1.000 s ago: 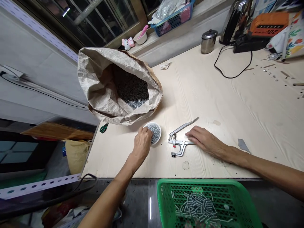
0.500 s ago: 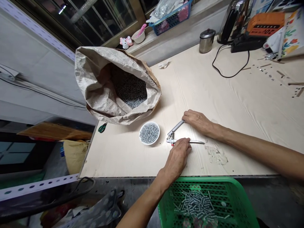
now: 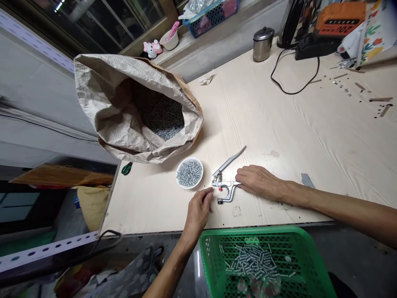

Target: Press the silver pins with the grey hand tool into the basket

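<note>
The silver snap-fastener pliers (image 3: 231, 191) lie on the table with handles spread, a spring between them and a red tip in the jaw. My right hand (image 3: 259, 182) is closed round the lower handle, its fingers partly hidden. The upper handle slants up and away, untouched. Just left of the jaw, my left hand (image 3: 200, 205) has thumb and forefinger pinched together; anything between them is too small to make out. A white bowl (image 3: 190, 173) full of small metal springs or similar coiled pieces stands just beyond that hand.
A big woven sack (image 3: 102, 111) holding many metal pieces stands at the back left. Below the table's front edge is a green basket (image 3: 206, 248) with several metal pieces inside. Green-handled scissors (image 3: 126, 168) lie near the left edge. A metal canister (image 3: 263, 44) stands at the back.
My right hand has gone from the upper handle to the lower one. My left hand has left the pliers' body and moved left, beside the jaw. The view has shifted slightly.
</note>
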A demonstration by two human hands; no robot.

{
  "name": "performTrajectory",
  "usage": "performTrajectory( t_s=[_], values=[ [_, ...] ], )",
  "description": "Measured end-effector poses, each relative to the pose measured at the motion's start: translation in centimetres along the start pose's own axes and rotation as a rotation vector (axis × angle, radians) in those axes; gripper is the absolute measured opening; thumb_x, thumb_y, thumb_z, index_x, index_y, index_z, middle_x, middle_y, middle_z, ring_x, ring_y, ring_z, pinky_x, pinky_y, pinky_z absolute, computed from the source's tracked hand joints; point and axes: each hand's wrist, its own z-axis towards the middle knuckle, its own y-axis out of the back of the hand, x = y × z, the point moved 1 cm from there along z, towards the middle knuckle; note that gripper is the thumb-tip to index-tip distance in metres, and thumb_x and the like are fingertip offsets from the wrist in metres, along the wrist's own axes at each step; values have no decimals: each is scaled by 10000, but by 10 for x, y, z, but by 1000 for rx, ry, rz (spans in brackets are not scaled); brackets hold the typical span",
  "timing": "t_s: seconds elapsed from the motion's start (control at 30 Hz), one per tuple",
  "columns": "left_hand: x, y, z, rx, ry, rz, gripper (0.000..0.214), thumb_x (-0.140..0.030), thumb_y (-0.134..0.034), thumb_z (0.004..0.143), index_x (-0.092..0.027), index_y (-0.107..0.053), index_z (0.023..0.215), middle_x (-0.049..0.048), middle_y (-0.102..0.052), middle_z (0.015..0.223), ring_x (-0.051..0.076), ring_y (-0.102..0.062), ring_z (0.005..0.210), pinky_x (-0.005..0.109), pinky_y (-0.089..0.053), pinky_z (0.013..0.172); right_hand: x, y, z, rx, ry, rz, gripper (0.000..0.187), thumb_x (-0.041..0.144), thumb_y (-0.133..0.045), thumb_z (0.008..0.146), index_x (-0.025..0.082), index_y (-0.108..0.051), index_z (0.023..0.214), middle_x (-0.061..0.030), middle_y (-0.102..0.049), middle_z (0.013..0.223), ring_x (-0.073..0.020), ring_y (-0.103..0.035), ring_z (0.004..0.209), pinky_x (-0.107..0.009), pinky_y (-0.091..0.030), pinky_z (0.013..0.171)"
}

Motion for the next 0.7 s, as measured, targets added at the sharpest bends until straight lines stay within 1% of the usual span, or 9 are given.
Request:
performTrajectory(
  t_s=[0.1,0.17,0.23,0.33,0.4,0.47,0.57,0.7],
  values=[
    [3,1,1,62,115,-162,350,-454,-652,740,-117,-683,832,-4,-595,609,126,-535,505,277,-487,549,1,-4,-1,-28,27,1,254,182,-362,977,171,-522,780,-20,-548,759,-125,-407,610,-289,-251,524],
    [4,0,0,62,164,-250,358,-462,-687,700,-116,-659,788,-1,-594,619,128,-552,538,281,-510,564,2,-4,-3,-46,31,-33,265,132,-332,970,171,-511,779,-13,-535,748,-113,-357,564,-292,-200,484],
    [5,-3,-1,35,163,-259,352,-451,-684,707,-115,-652,803,-3,-595,630,122,-557,547,276,-514,576,4,-4,-6,-51,55,-80,288,63,-298,954,169,-509,788,-9,-527,745,-107,-334,547,-295,-176,468],
    [7,-7,-2,12,92,-184,341,-422,-637,764,-115,-675,907,-9,-595,655,112,-552,538,266,-501,581,8,-1,-9,-54,108,-142,319,-5,-272,932,164,-516,813,-10,-532,761,-104,-360,561,-299,-185,468],
    [8,-8,-2,21,62,-147,343,-418,-621,783,-117,-689,932,-7,-594,665,115,-555,540,272,-501,593,9,1,-9,-68,129,-169,313,-11,-282,930,160,-521,822,-11,-540,770,-103,-380,567,-303,-200,469],
    [6,-8,-2,36,77,-168,350,-433,-636,771,-112,-691,897,-4,-595,645,123,-561,552,276,-503,598,11,3,-9,-88,144,-184,303,-5,-294,934,159,-525,828,-10,-546,771,-104,-396,572,-307,-217,470],
    [3,-7,-3,34,135,-258,358,-443,-700,716,-108,-683,843,0,-609,607,128,-561,575,262,-487,599,13,5,-9,-106,158,-187,318,-3,-286,939,166,-534,837,-7,-548,761,-103,-409,573,-313,-249,481],
    [2,-8,-4,-28,156,-282,362,-435,-761,652,-112,-720,812,29,-672,674,123,-557,617,237,-444,608,16,8,-10,-120,159,-173,343,-16,-279,934,174,-549,842,-4,-554,750,-95,-420,571,-310,-292,506]
  ],
)
